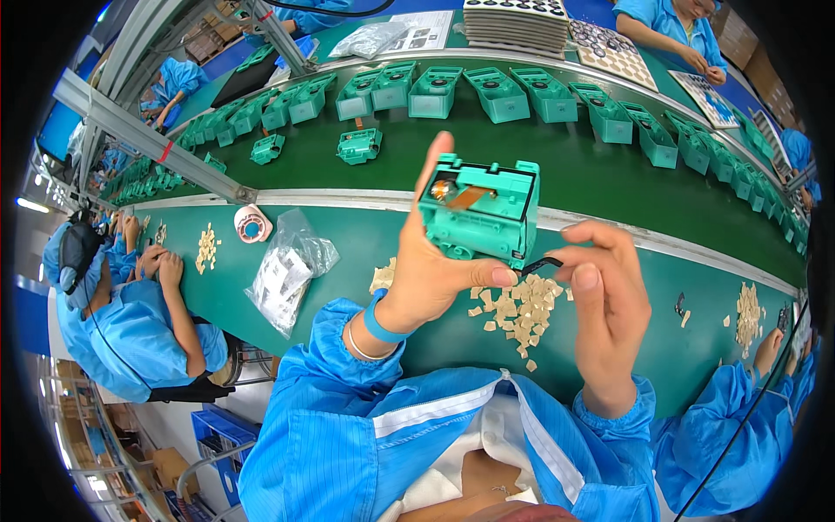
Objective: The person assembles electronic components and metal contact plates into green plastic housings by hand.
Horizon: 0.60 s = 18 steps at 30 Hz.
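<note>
My left hand (428, 280) is wrapped round a green plastic housing (483, 230), held up above the bench with its open inner side showing. Inside the housing are an orange flex cable (470, 197) and a round metallic part (444, 190); a thin black line runs along its edges. My right hand (614, 317) is closed at the housing's lower right corner, its fingertips at the end of a short black strip (543, 264). The strip's other end meets the housing near my left thumb; how it is joined there I cannot tell. Beneath lies a pile of small beige pieces (524, 315).
Green housings (435, 94) line the dark green belt (391, 165) beyond a metal rail. Left on the bench are a clear plastic bag (289, 274) and a pink-and-white roll (252, 224). Co-workers sit at left (130, 304) and right (726, 435). A metal post (156, 139) slants at upper left.
</note>
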Motion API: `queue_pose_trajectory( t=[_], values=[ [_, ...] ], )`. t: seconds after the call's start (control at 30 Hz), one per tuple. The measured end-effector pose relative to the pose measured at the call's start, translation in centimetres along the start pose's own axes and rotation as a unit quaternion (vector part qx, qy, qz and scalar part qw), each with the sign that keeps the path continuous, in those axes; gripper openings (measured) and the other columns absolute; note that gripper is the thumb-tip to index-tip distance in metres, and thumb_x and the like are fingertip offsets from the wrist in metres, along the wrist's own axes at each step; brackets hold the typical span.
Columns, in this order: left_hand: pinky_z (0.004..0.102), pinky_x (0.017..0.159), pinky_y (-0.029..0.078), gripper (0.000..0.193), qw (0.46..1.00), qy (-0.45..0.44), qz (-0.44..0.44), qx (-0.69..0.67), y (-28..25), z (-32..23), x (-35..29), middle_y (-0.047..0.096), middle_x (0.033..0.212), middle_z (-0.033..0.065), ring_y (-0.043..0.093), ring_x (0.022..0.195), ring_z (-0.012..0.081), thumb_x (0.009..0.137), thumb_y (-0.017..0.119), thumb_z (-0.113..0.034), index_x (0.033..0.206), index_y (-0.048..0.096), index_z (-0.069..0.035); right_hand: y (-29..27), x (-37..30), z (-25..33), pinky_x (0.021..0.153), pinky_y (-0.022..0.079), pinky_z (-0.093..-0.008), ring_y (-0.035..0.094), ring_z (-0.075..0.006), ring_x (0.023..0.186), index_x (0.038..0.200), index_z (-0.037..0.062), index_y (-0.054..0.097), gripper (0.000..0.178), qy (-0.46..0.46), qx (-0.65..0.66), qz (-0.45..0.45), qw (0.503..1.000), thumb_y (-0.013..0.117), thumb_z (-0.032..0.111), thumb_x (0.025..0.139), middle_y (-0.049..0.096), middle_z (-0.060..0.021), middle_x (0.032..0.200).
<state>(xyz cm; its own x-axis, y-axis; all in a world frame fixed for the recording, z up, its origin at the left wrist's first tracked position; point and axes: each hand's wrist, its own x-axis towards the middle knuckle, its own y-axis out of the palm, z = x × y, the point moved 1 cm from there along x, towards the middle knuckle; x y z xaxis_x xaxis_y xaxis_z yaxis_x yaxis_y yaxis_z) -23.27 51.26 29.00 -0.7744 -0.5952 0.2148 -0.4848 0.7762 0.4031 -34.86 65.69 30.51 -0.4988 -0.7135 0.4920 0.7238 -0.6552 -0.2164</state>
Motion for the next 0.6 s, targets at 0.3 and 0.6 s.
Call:
queue_pose_trajectory(
  t=[0.3, 0.6],
  values=[
    [0.0361, 0.089, 0.049, 0.125, 0.992, 0.085, -0.039, 0.079, 0.5, -0.1, -0.8, 0.051, 0.122, 0.0111, 0.055, 0.109, 0.0225, 0.056, 0.079, 0.011, 0.147, -0.002, -0.014, -1.7, -0.1, 0.2, 0.063, 0.045, -0.0271, 0.056, -0.0148, 0.073, 0.112, -0.0068, 0.058, 0.046, -0.011, -0.028, -0.130, 0.991, 0.068, 0.026, 0.081, 0.055, -0.0161, 0.107],
    [0.0334, 0.086, 0.049, 0.114, 0.995, -0.058, 0.006, -0.076, 1.8, 1.3, -0.1, 0.050, 0.116, 0.0060, 0.055, 0.101, 0.0190, 0.064, 0.077, 0.001, 0.147, 0.001, -0.015, -0.6, 0.2, -1.6, 0.055, 0.040, -0.0262, 0.051, -0.0162, 0.067, 0.090, -0.0008, 0.062, 0.025, -0.145, -0.010, -0.063, 0.987, 0.076, 0.004, 0.069, 0.055, -0.0099, 0.084]
  ],
)
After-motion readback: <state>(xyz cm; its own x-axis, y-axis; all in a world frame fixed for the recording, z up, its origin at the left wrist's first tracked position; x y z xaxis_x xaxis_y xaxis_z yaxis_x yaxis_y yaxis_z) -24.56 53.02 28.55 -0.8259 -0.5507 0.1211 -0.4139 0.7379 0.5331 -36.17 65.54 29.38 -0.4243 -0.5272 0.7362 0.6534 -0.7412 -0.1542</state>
